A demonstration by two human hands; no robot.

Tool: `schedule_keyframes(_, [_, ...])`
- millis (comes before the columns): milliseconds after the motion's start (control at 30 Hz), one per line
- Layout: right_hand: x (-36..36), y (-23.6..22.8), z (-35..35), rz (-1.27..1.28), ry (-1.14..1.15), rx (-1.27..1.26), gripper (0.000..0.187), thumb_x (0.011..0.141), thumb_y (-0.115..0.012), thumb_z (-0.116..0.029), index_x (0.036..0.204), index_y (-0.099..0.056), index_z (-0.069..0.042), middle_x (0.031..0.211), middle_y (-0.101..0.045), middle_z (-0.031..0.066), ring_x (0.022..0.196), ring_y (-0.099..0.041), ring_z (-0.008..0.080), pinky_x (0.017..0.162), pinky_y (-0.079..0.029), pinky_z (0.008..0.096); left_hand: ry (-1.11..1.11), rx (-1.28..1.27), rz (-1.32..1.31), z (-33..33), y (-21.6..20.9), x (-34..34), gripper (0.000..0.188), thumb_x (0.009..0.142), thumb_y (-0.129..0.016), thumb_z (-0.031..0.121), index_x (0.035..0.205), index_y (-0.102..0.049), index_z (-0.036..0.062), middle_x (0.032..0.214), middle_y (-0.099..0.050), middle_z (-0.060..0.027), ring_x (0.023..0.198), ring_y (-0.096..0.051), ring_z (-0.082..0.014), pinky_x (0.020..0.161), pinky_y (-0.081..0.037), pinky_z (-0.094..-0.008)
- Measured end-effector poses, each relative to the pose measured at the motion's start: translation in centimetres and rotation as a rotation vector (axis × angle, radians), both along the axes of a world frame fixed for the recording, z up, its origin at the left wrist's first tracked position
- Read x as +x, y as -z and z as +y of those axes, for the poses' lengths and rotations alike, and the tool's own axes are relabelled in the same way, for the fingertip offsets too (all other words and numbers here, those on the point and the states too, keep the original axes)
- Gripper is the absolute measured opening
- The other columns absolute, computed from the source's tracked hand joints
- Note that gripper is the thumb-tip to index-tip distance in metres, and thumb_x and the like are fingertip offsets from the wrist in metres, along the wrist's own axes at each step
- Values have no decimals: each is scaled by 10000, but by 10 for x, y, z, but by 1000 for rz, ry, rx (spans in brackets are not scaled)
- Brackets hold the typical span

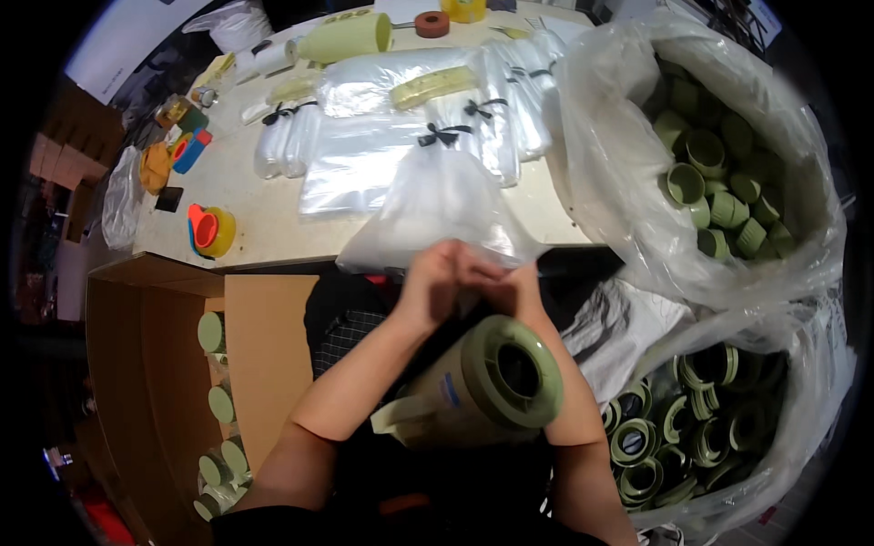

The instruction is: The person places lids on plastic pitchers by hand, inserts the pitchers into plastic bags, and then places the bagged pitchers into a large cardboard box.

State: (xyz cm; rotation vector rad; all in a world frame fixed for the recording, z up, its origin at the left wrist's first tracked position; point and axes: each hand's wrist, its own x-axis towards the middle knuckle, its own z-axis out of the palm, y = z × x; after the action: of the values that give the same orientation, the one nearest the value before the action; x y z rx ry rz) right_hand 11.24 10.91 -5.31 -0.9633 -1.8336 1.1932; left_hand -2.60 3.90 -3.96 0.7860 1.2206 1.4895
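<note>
Both hands meet in front of me at the table's near edge, on a clear plastic bag [437, 214] that hangs over that edge. My left hand [434, 280] grips the bag's edge with bent fingers. Close beside it, my right hand [512, 284] is closed on the same edge; some of its fingers are blurred. Between my forearms a jug [442, 393] with a pale body leans tilted at my lap. It has a green ring-shaped lid [549, 400] with a dark round middle, and a pale handle [393, 417] sticks out to the left. Neither hand touches the jug.
Flat plastic bags [355, 164] and tied bundles [496, 136] cover the table [264, 223]. At right stand a lined container of green cups [706, 150] and another of green lids [633, 441]. An open cardboard box [269, 355] holding green-topped items is at left. Tape rolls [214, 232] lie nearby.
</note>
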Motion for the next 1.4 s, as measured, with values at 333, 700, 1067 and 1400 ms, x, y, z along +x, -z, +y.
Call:
schedule_keyframes(333, [82,10,-38,497,644,-311,209,981,-578,-258,958,-520,-59,857,-482,18,692,-464,102,596,-418,231,-1,-147,105,-6,-1,-31,318,860,-559,-100,1150,-548,29,760,-451,35,694,-451,-83,649,-415,-234])
schedule_keyframes(700, [81,50,-218,-61,-248,-377,653,845,-762,-168,1381,-454,42,1409,-475,187,1283,-485,261,1060,-398,376,-233,-123,1001,-243,-3,-15,847,682,-724,-18,1446,-365,52,1245,-548,-236,1093,-589,-459,852,-513,-479])
schedule_keyframes(1067, [-96,-92,-235,178,-1312,-136,887,712,-831,-49,1475,-381,-16,1311,-611,168,978,-672,261,874,-543,365,-846,-608,1287,-468,11,-122,370,914,-670,273,1202,-623,46,1198,-635,-183,1043,-639,-321,893,-524,-425])
schedule_keyframes(1400, [-56,-27,-204,-195,-1053,-376,473,877,-679,-51,1327,-536,-26,1126,-665,120,960,-655,176,873,-529,318,-954,-858,37,-608,130,-230,232,966,-491,143,1018,-667,1,968,-686,-136,817,-676,-265,704,-552,-423])
